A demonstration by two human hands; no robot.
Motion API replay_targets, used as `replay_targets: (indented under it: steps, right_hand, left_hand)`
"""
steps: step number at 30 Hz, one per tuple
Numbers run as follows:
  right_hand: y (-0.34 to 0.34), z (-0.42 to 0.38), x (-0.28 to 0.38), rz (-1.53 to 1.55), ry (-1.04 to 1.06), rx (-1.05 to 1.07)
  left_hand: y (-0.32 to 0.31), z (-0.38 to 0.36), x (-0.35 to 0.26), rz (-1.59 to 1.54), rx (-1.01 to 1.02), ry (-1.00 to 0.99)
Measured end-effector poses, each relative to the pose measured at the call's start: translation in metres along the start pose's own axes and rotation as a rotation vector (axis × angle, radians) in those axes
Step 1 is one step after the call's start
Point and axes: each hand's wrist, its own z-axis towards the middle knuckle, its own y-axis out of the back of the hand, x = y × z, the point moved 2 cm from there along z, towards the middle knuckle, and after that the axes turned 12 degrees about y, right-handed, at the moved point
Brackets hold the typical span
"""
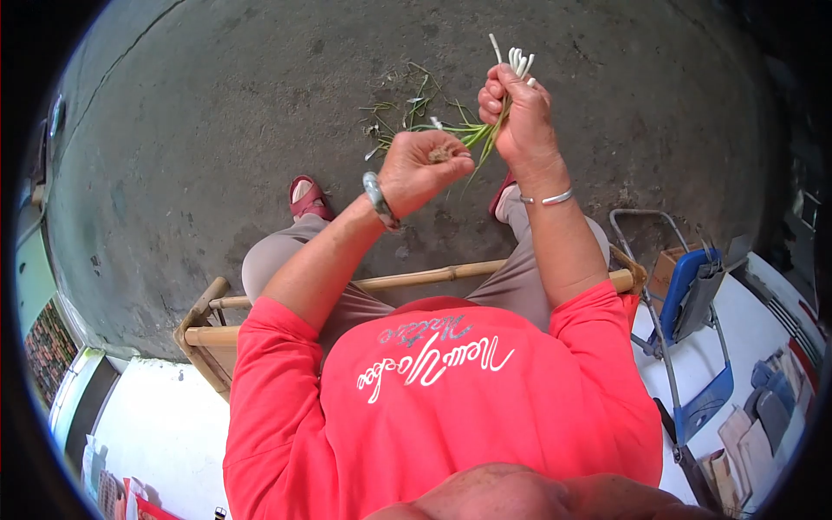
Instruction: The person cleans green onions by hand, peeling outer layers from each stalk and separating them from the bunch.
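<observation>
My right hand is closed around a small bunch of spring onions. Their white ends stick up above my fist, and the thin green leaves hang down to the left, below it. Just left and lower, my left hand has its fingers curled in, with a brown, root-like clump in them. Green leaves pass close behind the fingertips of that hand; whether they touch is hidden. Beyond my hands, loose green trimmings lie scattered on the grey floor.
I sit on a bamboo seat, my feet in red sandals on the concrete floor. To my right stands a folded metal-framed blue chair or cart beside a cardboard box. Flattened cardboard pieces are at the lower right.
</observation>
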Motion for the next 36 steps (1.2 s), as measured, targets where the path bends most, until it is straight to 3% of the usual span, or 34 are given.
replay_targets:
  steps: [5,7,10,14,15,19,21,25,30,36]
  right_hand:
    - [-0.009,-0.007,-0.003,-0.028,-0.037,0.007]
    - [-0.007,-0.005,-0.001,-0.03,-0.038,0.014]
    - [-0.001,-0.001,0.006,0.055,-0.011,0.054]
    - [-0.007,-0.002,0.003,0.006,0.022,0.06]
    - [-0.008,-0.004,0.0,0.002,0.003,0.052]
    - [-0.009,-0.006,-0.002,-0.015,0.005,0.078]
    - [-0.012,-0.006,0.0,0.002,0.006,0.076]
    - [-0.011,-0.001,0.008,0.033,0.043,0.078]
    - [0.0,0.007,0.021,0.095,0.07,0.071]
    - [0.017,0.016,0.05,0.186,0.101,0.098]
  left_hand:
    - [-0.004,0.004,0.005,-0.007,-0.001,-0.027]
    - [0.004,0.001,0.002,-0.286,0.001,0.197]
    - [0.014,0.007,0.002,-0.409,-0.055,0.192]
    - [-0.002,0.004,0.0,-0.257,-0.029,0.128]
    - [-0.008,0.006,0.004,-0.23,-0.016,0.02]
    - [-0.01,0.007,0.008,-0.101,-0.012,0.007]
    - [-0.005,0.005,0.003,-0.236,0.022,0.13]
    - [0.002,0.009,0.004,-0.326,0.062,0.186]
    - [0.023,0.016,0.006,-0.583,-0.094,0.214]
    - [0.057,0.022,0.006,-0.592,-0.265,0.179]
